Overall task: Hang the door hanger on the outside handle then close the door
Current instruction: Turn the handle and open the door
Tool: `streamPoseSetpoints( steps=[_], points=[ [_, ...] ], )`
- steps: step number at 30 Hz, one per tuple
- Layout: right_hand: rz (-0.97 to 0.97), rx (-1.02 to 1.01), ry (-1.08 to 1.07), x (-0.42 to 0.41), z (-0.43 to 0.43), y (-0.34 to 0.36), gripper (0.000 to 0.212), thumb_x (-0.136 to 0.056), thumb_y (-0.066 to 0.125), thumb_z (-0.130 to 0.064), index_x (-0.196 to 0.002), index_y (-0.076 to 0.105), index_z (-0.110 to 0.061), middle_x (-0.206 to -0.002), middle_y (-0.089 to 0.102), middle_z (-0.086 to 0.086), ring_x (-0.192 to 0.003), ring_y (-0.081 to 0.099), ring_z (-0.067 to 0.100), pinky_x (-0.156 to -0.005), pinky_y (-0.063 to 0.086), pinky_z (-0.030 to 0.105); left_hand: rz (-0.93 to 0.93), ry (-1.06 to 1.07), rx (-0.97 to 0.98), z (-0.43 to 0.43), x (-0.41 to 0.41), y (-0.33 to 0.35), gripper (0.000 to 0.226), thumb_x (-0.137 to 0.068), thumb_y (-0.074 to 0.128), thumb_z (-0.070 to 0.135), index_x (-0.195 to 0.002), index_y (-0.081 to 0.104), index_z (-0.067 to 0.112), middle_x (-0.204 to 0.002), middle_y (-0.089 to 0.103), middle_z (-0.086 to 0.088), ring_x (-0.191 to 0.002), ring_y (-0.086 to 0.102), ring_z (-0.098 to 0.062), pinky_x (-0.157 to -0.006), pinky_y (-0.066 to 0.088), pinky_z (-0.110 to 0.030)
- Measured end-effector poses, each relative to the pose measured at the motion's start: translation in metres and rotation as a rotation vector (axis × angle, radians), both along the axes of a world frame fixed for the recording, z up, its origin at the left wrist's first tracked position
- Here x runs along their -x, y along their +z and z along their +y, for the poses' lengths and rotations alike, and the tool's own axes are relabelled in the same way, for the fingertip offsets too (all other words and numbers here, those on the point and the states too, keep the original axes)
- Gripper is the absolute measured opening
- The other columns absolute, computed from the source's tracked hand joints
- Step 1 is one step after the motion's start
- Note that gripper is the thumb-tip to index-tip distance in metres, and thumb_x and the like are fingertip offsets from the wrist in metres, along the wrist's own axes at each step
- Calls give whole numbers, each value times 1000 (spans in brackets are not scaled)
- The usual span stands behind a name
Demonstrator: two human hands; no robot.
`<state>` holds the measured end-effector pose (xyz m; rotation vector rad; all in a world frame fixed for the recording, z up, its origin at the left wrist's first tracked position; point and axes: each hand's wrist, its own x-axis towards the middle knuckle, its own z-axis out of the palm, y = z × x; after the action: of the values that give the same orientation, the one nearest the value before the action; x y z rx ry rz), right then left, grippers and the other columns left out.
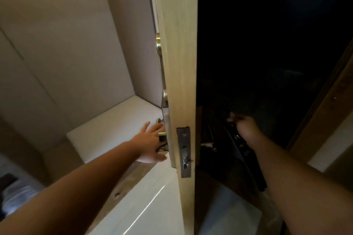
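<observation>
Now: hanging step | door [177, 44] ajar, edge-on | left hand [150, 145] open on inner handle [162, 136] | right hand [246, 128] grips dark hanger [241, 145] near outside handle [207, 145] | next: loop it on.

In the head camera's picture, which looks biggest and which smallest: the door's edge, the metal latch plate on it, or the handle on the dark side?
1. Door edge, by far the largest, running nearly the whole picture height.
2. Latch plate.
3. Dark-side handle, smallest, though partly lost in shadow, so its full size is unsure.
</observation>
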<state>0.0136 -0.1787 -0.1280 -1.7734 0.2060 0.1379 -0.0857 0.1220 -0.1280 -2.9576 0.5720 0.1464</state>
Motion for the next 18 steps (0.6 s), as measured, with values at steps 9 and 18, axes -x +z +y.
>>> streamPoseSetpoints(
  steps=[9,18],
  points=[
    [96,34,245,21,160,-9,24,-89,53,-18,-107,66,-11,-121,62,6,-105,57,27,-91,44,39,37,658,1391,110,75,53,25,-91,42,30,-110,59,28,-112,65,-1,-111,53,-25,-90,42,-42],
    [148,97,337,30,265,-25,30,-87,55,-38,-70,69,-18,-89,68,13,-75,59,27,-63,43,32,-304,960,1862,179,81,69,34,-93,33,46,-98,58,23,-87,64,-5,-85,60,-22,-82,48,-41]
  ],
)
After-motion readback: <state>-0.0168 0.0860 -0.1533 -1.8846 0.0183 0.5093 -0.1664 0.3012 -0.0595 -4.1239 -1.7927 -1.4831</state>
